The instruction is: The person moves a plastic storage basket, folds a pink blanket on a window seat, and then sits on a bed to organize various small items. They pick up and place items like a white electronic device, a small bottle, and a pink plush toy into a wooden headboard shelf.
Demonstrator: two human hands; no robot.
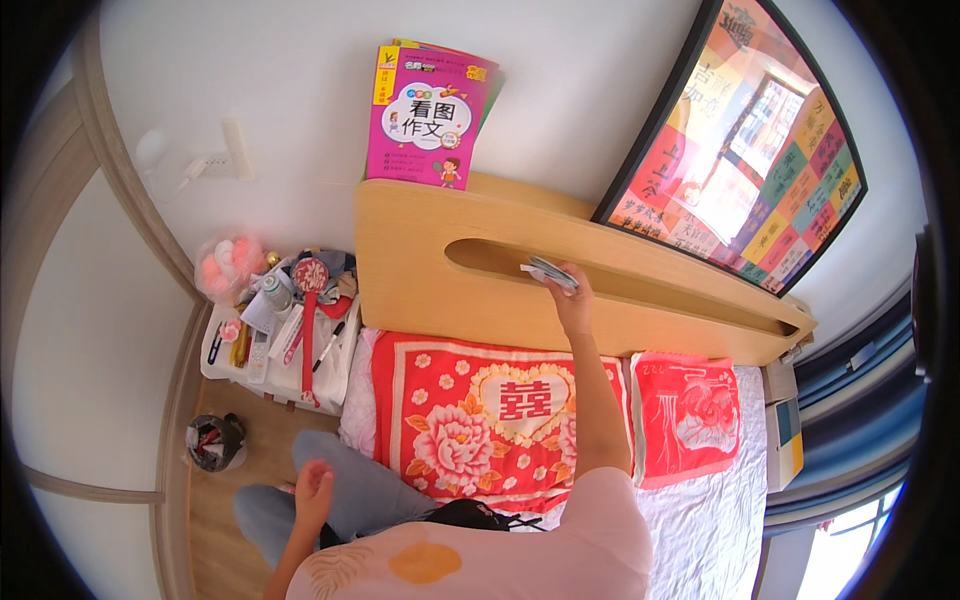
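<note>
My right hand (575, 300) is closed around a small stack of thin, flat, pale grey-blue pieces (550, 272); their exact kind is too small to make out. It reaches up in front of the long recessed slot (490, 256) in the wooden headboard (410, 285). My left hand (315, 492) is raised beside my bent knee (325, 455), its fingers loosely bent and the thumb apart, with nothing visible in it. Below my right arm lies a red pillow cover with flowers and a heart (450, 440), and to its right a second red pillow (685, 420).
Pink-covered books (425, 115) stand on the headboard against the wall. A large framed picture (800, 200) leans at the right. On the left is a cluttered white bedside table (335, 375), with a waste bin (216, 458) on the floor. Blue striped curtains (850, 370) hang at the right.
</note>
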